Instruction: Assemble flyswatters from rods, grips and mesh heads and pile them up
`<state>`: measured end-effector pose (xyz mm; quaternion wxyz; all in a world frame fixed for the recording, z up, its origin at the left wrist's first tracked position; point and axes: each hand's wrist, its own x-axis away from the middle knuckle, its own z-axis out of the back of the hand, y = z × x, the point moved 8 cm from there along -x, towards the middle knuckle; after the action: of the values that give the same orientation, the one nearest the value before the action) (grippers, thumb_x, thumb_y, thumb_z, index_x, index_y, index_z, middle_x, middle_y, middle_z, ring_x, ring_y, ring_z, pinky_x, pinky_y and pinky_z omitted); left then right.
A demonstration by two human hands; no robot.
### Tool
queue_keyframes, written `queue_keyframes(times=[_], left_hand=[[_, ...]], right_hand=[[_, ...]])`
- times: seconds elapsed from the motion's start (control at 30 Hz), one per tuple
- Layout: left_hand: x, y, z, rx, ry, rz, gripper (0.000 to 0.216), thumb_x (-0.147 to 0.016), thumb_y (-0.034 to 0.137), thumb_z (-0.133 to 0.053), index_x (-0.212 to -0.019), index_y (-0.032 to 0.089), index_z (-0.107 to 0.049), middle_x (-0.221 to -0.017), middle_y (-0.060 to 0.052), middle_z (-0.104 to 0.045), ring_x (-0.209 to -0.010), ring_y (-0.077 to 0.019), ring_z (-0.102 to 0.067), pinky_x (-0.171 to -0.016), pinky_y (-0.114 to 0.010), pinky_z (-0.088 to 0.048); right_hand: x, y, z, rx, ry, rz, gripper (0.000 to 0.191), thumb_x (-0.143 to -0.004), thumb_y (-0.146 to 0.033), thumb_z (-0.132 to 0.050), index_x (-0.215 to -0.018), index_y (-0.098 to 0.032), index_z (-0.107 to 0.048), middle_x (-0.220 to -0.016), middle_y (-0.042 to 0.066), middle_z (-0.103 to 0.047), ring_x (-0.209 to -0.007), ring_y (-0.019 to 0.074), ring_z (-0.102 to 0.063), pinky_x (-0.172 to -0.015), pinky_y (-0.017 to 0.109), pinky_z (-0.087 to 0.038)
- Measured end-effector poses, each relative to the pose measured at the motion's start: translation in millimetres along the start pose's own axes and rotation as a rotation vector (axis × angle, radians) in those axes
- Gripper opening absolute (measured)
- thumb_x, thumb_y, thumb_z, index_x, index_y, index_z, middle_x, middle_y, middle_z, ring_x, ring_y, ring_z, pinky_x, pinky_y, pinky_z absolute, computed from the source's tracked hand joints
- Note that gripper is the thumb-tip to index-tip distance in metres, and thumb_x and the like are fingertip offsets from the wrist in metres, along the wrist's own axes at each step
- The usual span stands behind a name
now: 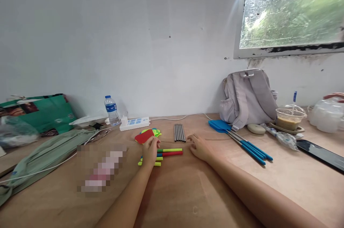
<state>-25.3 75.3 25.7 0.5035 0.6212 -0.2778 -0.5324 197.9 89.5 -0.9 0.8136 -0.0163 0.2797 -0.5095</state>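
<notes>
- gray rods (180, 133): metal, shiny
- colored tubes (172, 153): smooth plast.
- red piece (143, 137): matt, prob. plast.
- surface (174, 195): smooth wood, sl. sheen
- backpack (259, 95): matt cloth

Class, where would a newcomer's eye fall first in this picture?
Probably on the bright red flat piece by the left hand, toward the back of the table. Next come the blue-handled tools lying to the right of the right hand, then the pale grey backpack by the wall below the window.

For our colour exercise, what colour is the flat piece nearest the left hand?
The flat piece is red; it shows best in the head view.
</notes>
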Motion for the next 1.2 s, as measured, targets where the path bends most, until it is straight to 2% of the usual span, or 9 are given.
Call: queue_keyframes(times=[0.1,0.23,0.4,0.57,0.83,0.93,1.03,1.1,1.2], left_hand=[[-0.2,4.3,-8.7,-0.201,-0.090,-0.090,0.016,-0.067,0.025,-0.048,-0.052,0.018,-0.050,-0.049,0.004,-0.045,-0.049,-0.0113,-0.042,-0.050,-0.023,-0.032],[3.0,10.9,-23.1,-0.545,-0.225,-0.277,0.011,-0.068,0.016,-0.046,-0.059,0.019,-0.053,-0.062,0.002,-0.051,-0.062,-0.0149,-0.048,-0.062,-0.027,-0.037],[18.8,16.0,-43.6,-0.716,-0.420,-0.426,0.013,-0.069,0.012,-0.047,-0.067,0.020,-0.057,-0.074,-0.004,-0.057,-0.079,-0.0206,-0.052,-0.075,-0.034,-0.040],[36.8,19.8,-59.5,-0.717,-0.612,-0.455,0.018,-0.067,0.009,-0.047,-0.074,0.020,-0.060,-0.083,-0.005,-0.062,-0.085,-0.0219,-0.054,-0.077,-0.034,-0.041],[57.1,27.9,-71.6,-0.666,-0.757,-0.476,0.027,-0.073,0.015,-0.049,-0.096,0.021,-0.061,-0.093,-0.006,-0.059,-0.089,-0.0207,-0.054,-0.079,-0.032,-0.042],[66.4,29.0,-79.5,-0.674,-0.809,-0.507,0.020,-0.076,0.019,-0.050,-0.091,0.021,-0.063,-0.094,-0.005,-0.057,-0.092,-0.0201,-0.053,-0.081,-0.032,-0.041],[70.8,28.3,-87.0,-0.669,-0.831,-0.516,0.014,-0.078,0.019,-0.050,-0.082,0.021,-0.063,-0.092,-0.005,-0.058,-0.096,-0.0204,-0.051,-0.083,-0.032,-0.040],[71.2,30.5,-90.8,-0.617,-0.823,-0.502,0.014,-0.079,0.018,-0.048,-0.083,0.020,-0.061,-0.091,-0.005,-0.059,-0.094,-0.0197,-0.052,-0.083,-0.032,-0.040],[66.4,42.1,-88.9,-0.427,-0.669,-0.461,0.014,-0.084,0.022,-0.044,-0.090,0.020,-0.056,-0.093,-0.005,-0.058,-0.087,-0.0170,-0.053,-0.079,-0.029,-0.042]], right_hand=[[-15.4,-8.6,-12.5,0.050,-0.034,-0.022,0.030,-0.076,-0.012,-0.043,-0.104,-0.018,-0.052,-0.105,0.007,-0.055,-0.088,0.0162,-0.054,-0.071,0.024,-0.037],[-26.4,-9.2,-15.7,0.093,-0.055,-0.033,0.022,-0.077,-0.015,-0.045,-0.096,-0.018,-0.055,-0.097,0.006,-0.056,-0.089,0.0179,-0.051,-0.073,0.025,-0.035],[-26.4,-6.3,-13.6,0.152,-0.078,-0.086,0.018,-0.083,-0.024,-0.041,-0.092,-0.017,-0.056,-0.097,0.008,-0.056,-0.091,0.0187,-0.050,-0.077,0.027,-0.034],[-23.2,17.0,-6.5,0.219,-0.130,-0.202,0.021,-0.083,-0.025,-0.041,-0.087,-0.013,-0.058,-0.094,0.013,-0.059,-0.090,0.0230,-0.053,-0.072,0.030,-0.037],[-5.4,54.0,-0.8,0.190,-0.178,-0.344,0.025,-0.087,-0.028,-0.037,-0.101,-0.012,-0.051,-0.090,0.015,-0.062,-0.083,0.0258,-0.060,-0.067,0.033,-0.041],[6.4,62.8,2.1,0.152,-0.165,-0.396,0.022,-0.086,-0.021,-0.036,-0.095,-0.010,-0.052,-0.086,0.018,-0.062,-0.080,0.0273,-0.061,-0.067,0.035,-0.041],[17.6,70.4,8.2,0.071,-0.112,-0.436,0.017,-0.085,-0.018,-0.038,-0.087,-0.010,-0.053,-0.080,0.017,-0.062,-0.078,0.0261,-0.062,-0.068,0.034,-0.041],[21.5,72.3,12.7,-0.016,-0.050,-0.449,0.018,-0.086,-0.020,-0.036,-0.081,-0.012,-0.052,-0.077,0.016,-0.062,-0.075,0.0253,-0.061,-0.066,0.034,-0.041],[20.3,67.7,18.7,-0.192,0.081,-0.457,0.029,-0.089,-0.028,-0.025,-0.077,-0.016,-0.048,-0.073,0.014,-0.062,-0.069,0.0226,-0.060,-0.063,0.034,-0.043]])
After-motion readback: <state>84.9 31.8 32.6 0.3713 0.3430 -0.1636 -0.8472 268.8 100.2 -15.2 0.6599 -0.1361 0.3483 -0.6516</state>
